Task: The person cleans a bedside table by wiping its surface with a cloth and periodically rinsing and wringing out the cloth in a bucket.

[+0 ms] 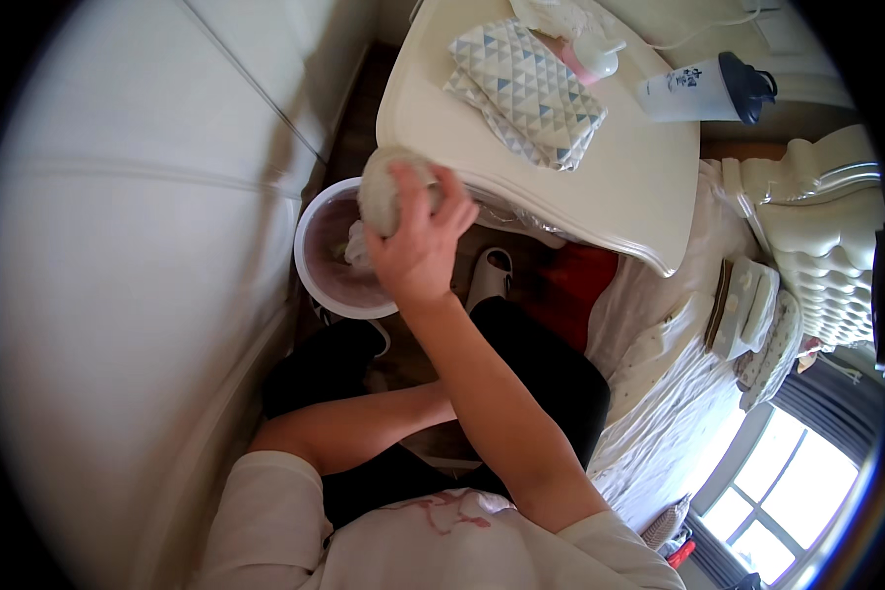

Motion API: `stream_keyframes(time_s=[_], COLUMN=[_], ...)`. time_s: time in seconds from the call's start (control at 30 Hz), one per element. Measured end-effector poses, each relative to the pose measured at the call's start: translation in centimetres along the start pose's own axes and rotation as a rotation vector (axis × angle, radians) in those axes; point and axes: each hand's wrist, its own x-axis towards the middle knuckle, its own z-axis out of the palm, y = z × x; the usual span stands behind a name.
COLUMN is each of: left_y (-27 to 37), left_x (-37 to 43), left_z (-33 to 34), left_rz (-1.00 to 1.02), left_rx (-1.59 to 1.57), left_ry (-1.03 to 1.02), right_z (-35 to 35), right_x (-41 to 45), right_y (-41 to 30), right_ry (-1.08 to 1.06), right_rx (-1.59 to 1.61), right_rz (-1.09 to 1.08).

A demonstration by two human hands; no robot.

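My right hand (420, 228) grips a round, fuzzy off-white object (380, 193), its fingers spread over the top. Both are slightly blurred. It is above the right rim of a round bin (311, 276) with a white rim and a pinkish inside, beside the nightstand corner. Crumpled white material (355, 247) lies in the bin, partly covered by my hand. My left forearm passes beneath my right one, and my left hand is out of sight.
A cream nightstand (634, 199) holds a folded triangle-patterned cloth (531, 96), a pink-and-white container (594, 59) and a dark-lidded bottle (689, 92). A white wall or panel (155, 258) borders the left. Red fabric (571, 295) lies beside the bed (671, 413).
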Motion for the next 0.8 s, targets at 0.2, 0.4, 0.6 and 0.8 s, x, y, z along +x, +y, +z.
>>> stream_keyframes(time_s=[0.2,0.4,0.6,0.8], left_y=[-0.2,0.1,0.4,-0.1], left_x=[-0.8,-0.9,0.0,-1.1], left_z=[0.4,0.2,-0.1,0.3], left_rz=[-0.006,-0.014,-0.011,-0.019], left_rx=[-0.011,-0.020,-0.032,-0.047], left_ry=[0.014,0.009,0.016,0.030], right_z=[1.9,-2.1,3.4,2.8], right_x=[-5.8,-2.8,-4.2,-5.8], right_y=[0.3,-0.6,2.3,1.4], right_ry=[-0.321,0.193,0.070,-0.353], right_rx=[0.123,0.238,0.163,0.288], right_rz=[0.202,0.110,0.234,0.430])
